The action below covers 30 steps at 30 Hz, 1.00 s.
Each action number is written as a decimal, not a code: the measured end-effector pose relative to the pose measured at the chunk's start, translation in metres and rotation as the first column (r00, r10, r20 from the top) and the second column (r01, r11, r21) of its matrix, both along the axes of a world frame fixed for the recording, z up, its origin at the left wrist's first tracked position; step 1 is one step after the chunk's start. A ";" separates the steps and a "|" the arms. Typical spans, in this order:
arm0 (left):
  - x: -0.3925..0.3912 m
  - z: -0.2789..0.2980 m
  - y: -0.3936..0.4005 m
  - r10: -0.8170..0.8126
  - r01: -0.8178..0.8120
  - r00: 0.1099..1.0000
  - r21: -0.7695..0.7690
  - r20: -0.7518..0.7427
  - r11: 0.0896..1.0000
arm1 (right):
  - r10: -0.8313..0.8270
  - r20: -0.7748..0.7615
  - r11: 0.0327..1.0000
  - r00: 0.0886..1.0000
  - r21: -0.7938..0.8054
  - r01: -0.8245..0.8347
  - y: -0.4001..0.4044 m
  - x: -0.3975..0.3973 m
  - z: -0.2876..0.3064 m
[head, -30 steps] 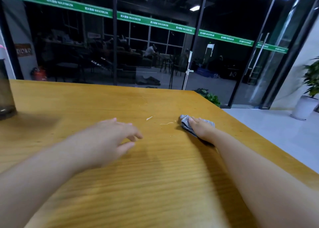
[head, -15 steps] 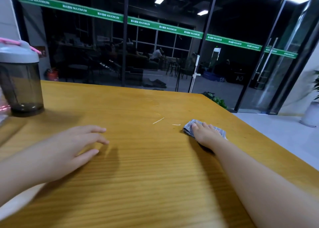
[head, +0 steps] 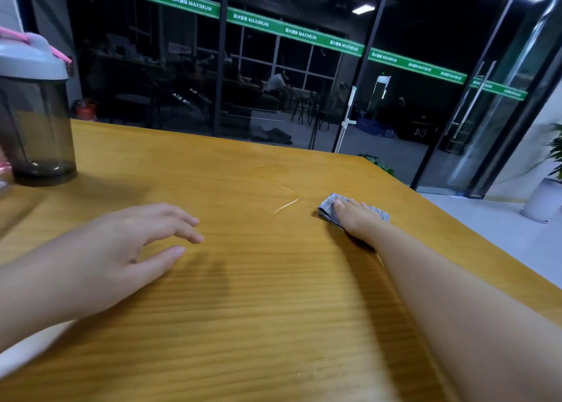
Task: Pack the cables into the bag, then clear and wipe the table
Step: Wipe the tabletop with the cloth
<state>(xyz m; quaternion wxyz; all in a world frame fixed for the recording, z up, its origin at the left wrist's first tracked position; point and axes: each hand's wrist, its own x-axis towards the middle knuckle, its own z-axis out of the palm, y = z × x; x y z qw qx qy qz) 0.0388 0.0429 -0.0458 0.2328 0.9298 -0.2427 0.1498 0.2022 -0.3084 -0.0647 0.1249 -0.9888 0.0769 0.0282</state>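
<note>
cloth (head: 330,211) right of centre, judged soft, light; best pressed flat | right hand (head: 355,219) fingers laid straight on it | left hand (head: 121,249) fingers spread, nothing held

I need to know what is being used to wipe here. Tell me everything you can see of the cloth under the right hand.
The cloth is a small grey wad with a fine pale pattern, folded or bunched flat. It lies on the wooden table toward its right edge. The right hand presses on it with straight fingers, covering its middle, so only its left end and a strip past the fingers show. Thin pale scraps lie just left of it, not touching.
</note>
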 end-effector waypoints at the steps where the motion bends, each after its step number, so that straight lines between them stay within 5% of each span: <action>1: -0.001 0.000 0.001 -0.006 0.006 1.000 -0.002 -0.006 1.000 | 0.007 -0.002 1.000 1.000 -0.006 -0.007 0.003 0.000 0.000; 30: 0.003 0.002 0.012 0.091 -0.094 0.992 -0.033 -0.085 0.995 | 0.311 -0.062 0.946 0.949 -0.075 -0.315 0.034 -0.036 0.008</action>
